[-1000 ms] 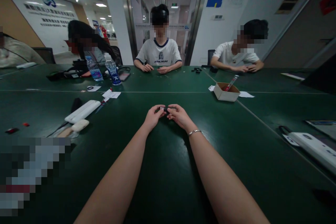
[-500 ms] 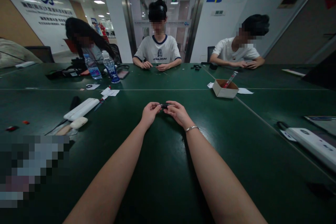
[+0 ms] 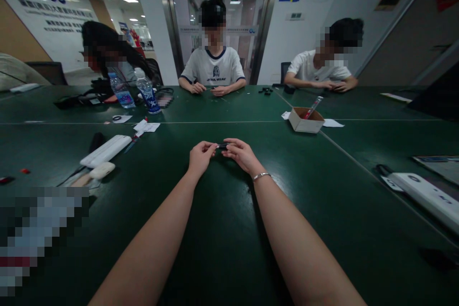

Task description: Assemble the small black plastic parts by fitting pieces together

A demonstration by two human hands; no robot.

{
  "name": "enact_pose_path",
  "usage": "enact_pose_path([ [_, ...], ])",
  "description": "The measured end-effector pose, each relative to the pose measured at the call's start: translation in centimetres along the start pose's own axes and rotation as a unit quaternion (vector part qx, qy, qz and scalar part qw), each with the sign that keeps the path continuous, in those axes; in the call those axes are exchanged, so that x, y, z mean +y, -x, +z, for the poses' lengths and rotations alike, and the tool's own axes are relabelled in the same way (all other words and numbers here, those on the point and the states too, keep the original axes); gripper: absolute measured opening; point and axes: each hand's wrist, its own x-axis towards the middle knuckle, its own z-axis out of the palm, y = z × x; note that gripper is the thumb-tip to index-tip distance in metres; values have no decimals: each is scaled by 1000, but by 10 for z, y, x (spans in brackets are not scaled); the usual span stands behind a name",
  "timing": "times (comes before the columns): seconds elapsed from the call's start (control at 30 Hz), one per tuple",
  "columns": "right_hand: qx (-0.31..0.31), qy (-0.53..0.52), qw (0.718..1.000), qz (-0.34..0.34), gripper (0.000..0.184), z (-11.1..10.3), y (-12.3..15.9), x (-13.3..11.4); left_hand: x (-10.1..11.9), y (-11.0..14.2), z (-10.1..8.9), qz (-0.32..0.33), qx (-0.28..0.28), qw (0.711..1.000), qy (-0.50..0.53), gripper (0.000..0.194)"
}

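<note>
Out in front of me, just above the dark green table (image 3: 229,229), a small slim black object with a shiny silver end (image 3: 222,146) is held level between both hands. My left hand (image 3: 201,157) pinches its silver end between thumb and fingers. My right hand (image 3: 241,154), with a silver bracelet at the wrist, has its fingers closed on the black end. The fingers cover both ends, and the piece is too small to tell its exact kind.
Ahead right stands an open box (image 3: 306,122) with a clear tube in it. Plastic bottles (image 3: 147,93), papers (image 3: 146,126) and a white power bank (image 3: 105,151) lie to the left. Another white device (image 3: 426,191) is at right. Several people sit across the table.
My view has shifted slightly, so the surroundings sit a little further left. My hands have drawn slightly apart, and more of the silver end shows between them.
</note>
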Motion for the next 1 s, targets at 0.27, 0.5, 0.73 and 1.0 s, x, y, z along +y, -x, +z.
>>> enact_pose_path([
  [0.27,-1,4,1000,1,25,1,1,-1,2,2,-1,1,9,1000,-14,28],
  [0.5,1,10,1000,0,24,2,2,-1,1,3,-5,28,5,999,-37,26],
  [0.73,-7,8,1000,1,25,1,1,0,-4,0,-4,11,10,998,-63,30],
  [1.0,-9,10,1000,3,26,0,0,1,1,3,-4,9,17,995,-96,34],
])
